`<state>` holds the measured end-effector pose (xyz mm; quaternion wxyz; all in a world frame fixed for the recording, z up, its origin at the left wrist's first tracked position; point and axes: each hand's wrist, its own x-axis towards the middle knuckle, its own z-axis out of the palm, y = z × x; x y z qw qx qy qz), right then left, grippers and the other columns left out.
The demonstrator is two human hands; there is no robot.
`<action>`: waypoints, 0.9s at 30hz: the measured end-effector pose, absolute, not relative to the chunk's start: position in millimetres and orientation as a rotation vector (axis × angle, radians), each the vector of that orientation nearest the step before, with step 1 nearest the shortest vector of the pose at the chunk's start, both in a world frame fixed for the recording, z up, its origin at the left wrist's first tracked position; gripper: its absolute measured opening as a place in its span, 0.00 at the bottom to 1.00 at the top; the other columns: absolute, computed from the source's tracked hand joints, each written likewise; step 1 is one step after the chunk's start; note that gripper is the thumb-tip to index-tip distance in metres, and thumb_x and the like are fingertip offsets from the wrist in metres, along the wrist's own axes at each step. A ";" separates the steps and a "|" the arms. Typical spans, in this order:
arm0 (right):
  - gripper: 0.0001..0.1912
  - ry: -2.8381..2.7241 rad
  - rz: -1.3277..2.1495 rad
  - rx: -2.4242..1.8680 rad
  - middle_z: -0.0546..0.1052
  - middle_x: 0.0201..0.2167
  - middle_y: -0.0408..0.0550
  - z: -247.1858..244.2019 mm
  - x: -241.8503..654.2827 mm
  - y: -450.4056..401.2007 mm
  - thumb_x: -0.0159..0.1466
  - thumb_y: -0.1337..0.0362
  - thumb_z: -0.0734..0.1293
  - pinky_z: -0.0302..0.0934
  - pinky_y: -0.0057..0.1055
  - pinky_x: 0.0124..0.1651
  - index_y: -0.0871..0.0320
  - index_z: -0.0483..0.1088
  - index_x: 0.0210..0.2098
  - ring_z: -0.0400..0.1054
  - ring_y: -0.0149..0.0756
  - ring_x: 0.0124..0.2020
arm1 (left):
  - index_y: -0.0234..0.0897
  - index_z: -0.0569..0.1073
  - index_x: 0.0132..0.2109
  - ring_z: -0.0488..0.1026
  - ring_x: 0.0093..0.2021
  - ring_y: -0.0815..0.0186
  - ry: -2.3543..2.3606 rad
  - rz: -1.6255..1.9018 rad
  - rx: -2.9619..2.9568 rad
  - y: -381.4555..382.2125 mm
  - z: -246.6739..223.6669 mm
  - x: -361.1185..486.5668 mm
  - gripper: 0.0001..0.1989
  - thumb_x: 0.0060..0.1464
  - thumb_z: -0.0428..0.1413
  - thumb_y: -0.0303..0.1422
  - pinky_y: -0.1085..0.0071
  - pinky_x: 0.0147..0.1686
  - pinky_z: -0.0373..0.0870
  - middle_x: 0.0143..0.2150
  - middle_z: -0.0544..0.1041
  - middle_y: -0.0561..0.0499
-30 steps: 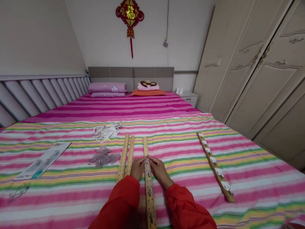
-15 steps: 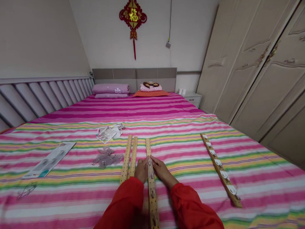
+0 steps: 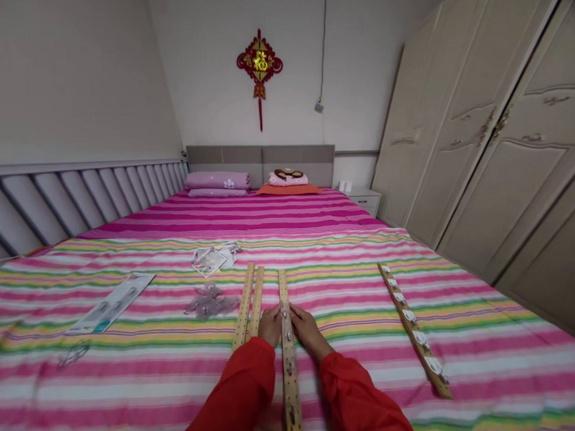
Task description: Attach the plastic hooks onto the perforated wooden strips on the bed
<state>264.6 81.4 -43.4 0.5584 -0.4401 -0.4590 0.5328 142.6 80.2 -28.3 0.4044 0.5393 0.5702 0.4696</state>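
Note:
A long wooden strip with rows of holes point(image 3: 283, 285) lies lengthwise in front of me, with several small shiny metal pieces point(image 3: 288, 335) along its near part. At its left edge my left hand point(image 3: 271, 326) has its fingers closed against the wood. Opposite it, my right hand point(image 3: 308, 331) closes its fingers on the right edge, level with the left. The fingertips of both meet around one small metal piece point(image 3: 285, 314); its exact kind is too small to tell. Two more perforated strips point(image 3: 244, 299) lie just left of my left hand.
Small clear bags point(image 3: 210, 303) lie left of the strips, with clear-and-white packaging point(image 3: 216, 259) behind. A flat packet point(image 3: 114, 303) and clear wrapping point(image 3: 74, 354) lie farther left. To the right is a wooden strip point(image 3: 436, 386) bearing white tags. A striped sheet point(image 3: 346, 289) covers the bed.
The view has tilted up slightly, so everything sits lower in the picture. Both hands stay at the same part of the strip, with only small finger movement.

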 end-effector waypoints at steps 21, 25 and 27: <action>0.25 -0.843 1.330 -1.021 0.67 0.15 0.36 -36.8 268.9 67.5 0.47 0.54 0.71 0.46 0.24 0.14 0.61 0.71 0.40 0.54 0.25 0.11 | 0.38 0.75 0.36 0.70 0.41 0.55 2.057 1.430 2.074 56.5 12.8 -14.9 0.13 0.41 0.52 0.29 0.60 0.44 0.68 0.35 0.72 0.45; 0.24 -0.840 1.323 -1.017 0.68 0.16 0.36 -36.8 268.9 67.6 0.47 0.53 0.71 0.46 0.23 0.13 0.61 0.70 0.40 0.54 0.24 0.11 | 0.38 0.76 0.34 0.70 0.40 0.56 2.154 1.335 2.159 64.5 6.1 -23.8 0.10 0.43 0.52 0.30 0.62 0.43 0.69 0.35 0.70 0.45; 0.24 -0.839 1.321 -1.018 0.68 0.16 0.36 -37.1 268.9 67.8 0.47 0.53 0.71 0.46 0.23 0.13 0.61 0.70 0.39 0.54 0.24 0.11 | 0.38 0.75 0.32 0.70 0.38 0.57 2.164 1.324 2.149 67.6 7.0 -25.8 0.08 0.45 0.52 0.32 0.62 0.40 0.69 0.33 0.70 0.45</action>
